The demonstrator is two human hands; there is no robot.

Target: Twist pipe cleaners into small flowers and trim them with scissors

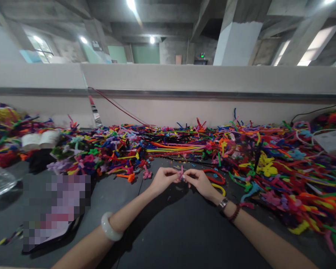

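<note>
A clear plastic container (0, 182) sits at far left. A red cord (119, 107) crosses the partition (201, 79); a pillar (238, 43) stands beyond.

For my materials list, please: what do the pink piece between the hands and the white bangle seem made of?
Pink piece: probably matt chenille, like the fuzzy yellow cluster at right, though too small to be sure.
White bangle: smooth with a soft sheen; perhaps stone, glass or plastic.

left hand (164, 181) | right hand (200, 183) | both apparently pinching | forearms (134, 207) angled inward
</note>
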